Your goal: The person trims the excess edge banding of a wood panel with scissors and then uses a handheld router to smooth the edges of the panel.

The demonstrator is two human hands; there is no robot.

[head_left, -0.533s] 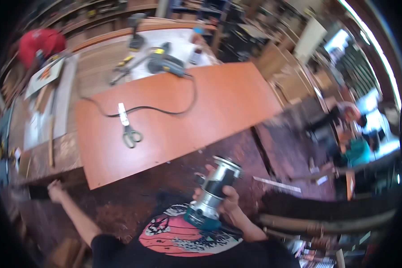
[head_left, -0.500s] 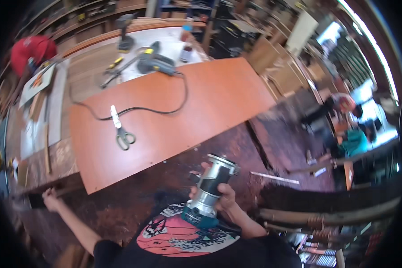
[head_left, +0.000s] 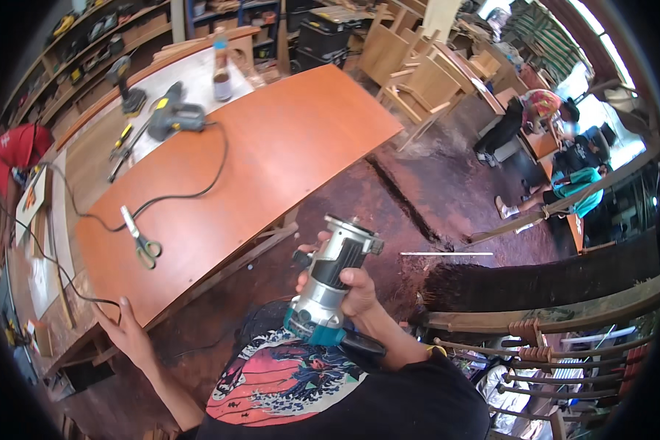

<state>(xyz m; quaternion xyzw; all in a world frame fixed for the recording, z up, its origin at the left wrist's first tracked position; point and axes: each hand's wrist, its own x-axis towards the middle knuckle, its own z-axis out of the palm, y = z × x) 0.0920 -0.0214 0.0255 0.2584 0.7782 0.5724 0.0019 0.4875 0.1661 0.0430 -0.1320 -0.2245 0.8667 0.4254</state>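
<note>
My right hand (head_left: 358, 295) is wrapped round a trim router (head_left: 328, 282) in front of my chest. The router has a silver and black body and a teal cap, and its base plate points up and away from me. My left hand (head_left: 130, 335) is open, thumb and fingers apart, beside the near left corner of a orange-brown panel (head_left: 271, 139). A black cord (head_left: 77, 290) runs up to its fingers; whether they touch it I cannot tell. Scissors (head_left: 146, 250) with dark green handles lie on the panel, their blades under a white cover.
A corded grey power tool (head_left: 177, 117), a cordless drill (head_left: 128, 94) and a bottle (head_left: 221, 77) stand beyond the panel. At far left a person in red (head_left: 20, 150) bends over the bench. Other people (head_left: 543, 110) sit at right. Wooden chair frames (head_left: 418, 95) stand behind.
My left hand has come up from below the bench edge to the panel's corner, its fingers spreading. Cord now shows along the bench's left side. The view has shifted right; the router stays in my right hand.
</note>
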